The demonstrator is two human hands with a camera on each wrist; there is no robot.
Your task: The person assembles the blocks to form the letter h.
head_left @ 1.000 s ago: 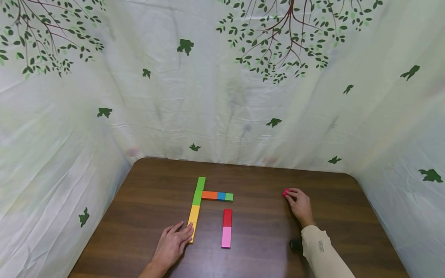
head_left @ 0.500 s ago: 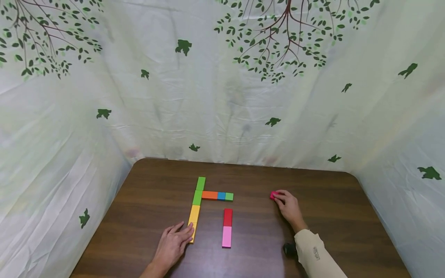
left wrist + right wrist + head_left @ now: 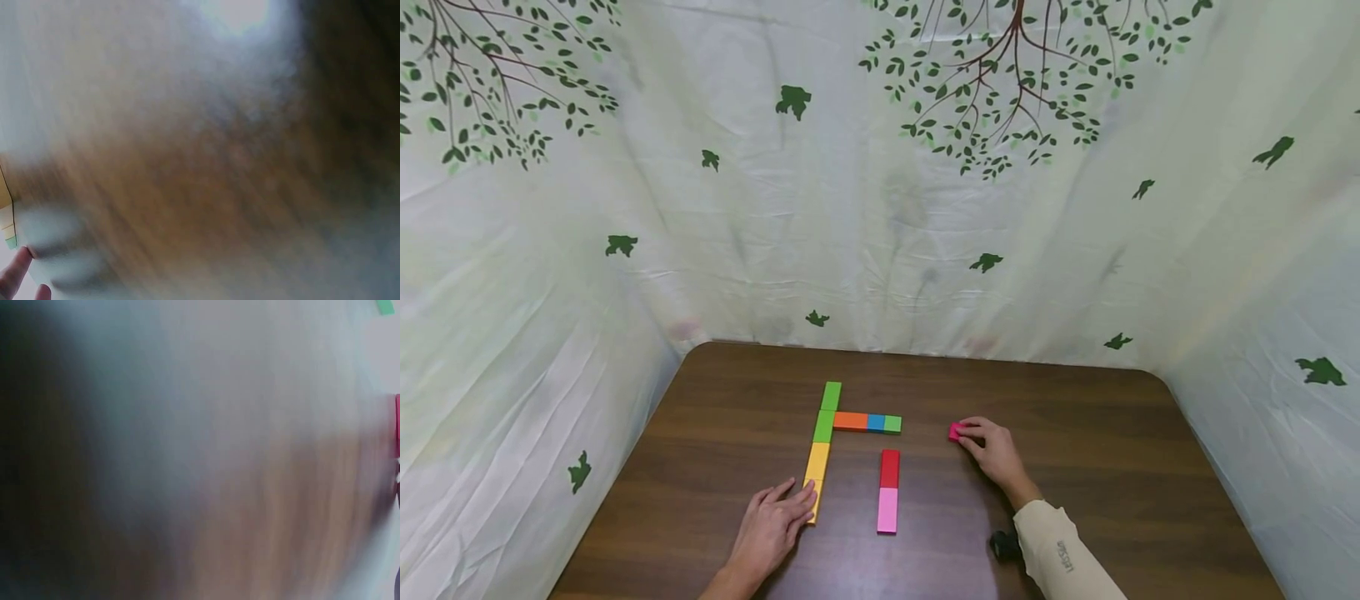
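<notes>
My right hand (image 3: 997,455) pinches a small magenta block (image 3: 954,431) between thumb and fingers, right of the other blocks. In the right wrist view only an edge of the magenta block (image 3: 397,425) shows. My left hand (image 3: 767,529) lies with its fingertips on the lower yellow block (image 3: 818,493). Above it, in one slanted line, come the upper yellow block (image 3: 817,460) and two green blocks (image 3: 823,426). From the lower green one an orange block (image 3: 851,421), a blue block (image 3: 876,423) and a small green block (image 3: 892,425) run right.
A red block (image 3: 890,468) and a pink block (image 3: 887,511) lie end to end between the hands, apart from the others. A black object (image 3: 1003,546) sits at the right wrist. The brown table (image 3: 1112,450) is surrounded by a pale curtain (image 3: 880,208) with leaf prints.
My right hand has moved left and slightly towards me with the magenta block, closer to the small green block. The left hand stays on the lower yellow block.
</notes>
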